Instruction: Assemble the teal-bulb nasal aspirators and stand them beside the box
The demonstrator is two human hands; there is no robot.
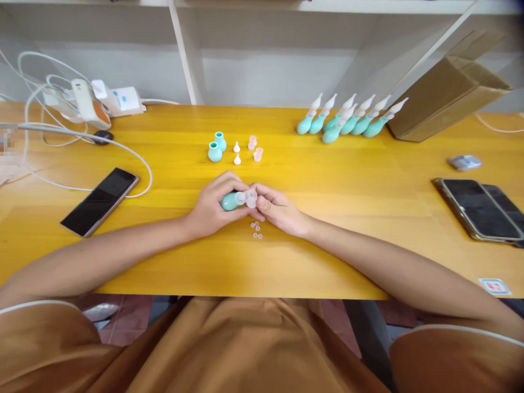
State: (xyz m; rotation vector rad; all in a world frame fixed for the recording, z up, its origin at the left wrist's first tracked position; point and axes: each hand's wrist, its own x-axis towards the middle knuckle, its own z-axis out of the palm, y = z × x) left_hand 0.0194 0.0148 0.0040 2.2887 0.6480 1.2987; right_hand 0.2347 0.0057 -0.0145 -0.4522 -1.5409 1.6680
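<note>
Hands meet at the middle of the yellow wooden counter [164,262], low over its surface. Left hand [213,207] has its fingers clamped around a teal rubber squeeze bulb [230,201], held lying sideways. Right hand [278,210] pinches a translucent pink plastic cap [250,198] at the bulb's mouth, fingers closed on it (whether the cap is fully seated cannot be told). Just below the hands lie several small clear plastic rings [256,230] on the counter. Beyond the hands stand two loose teal bulbs [216,147], two white pointed tips [236,153] and two more pink caps [255,148]. Farther right, a row of assembled teal bulbs with white nozzles [347,120] rests beside a brown cardboard box [446,93]. A black phone [100,201] lies at left.
</note>
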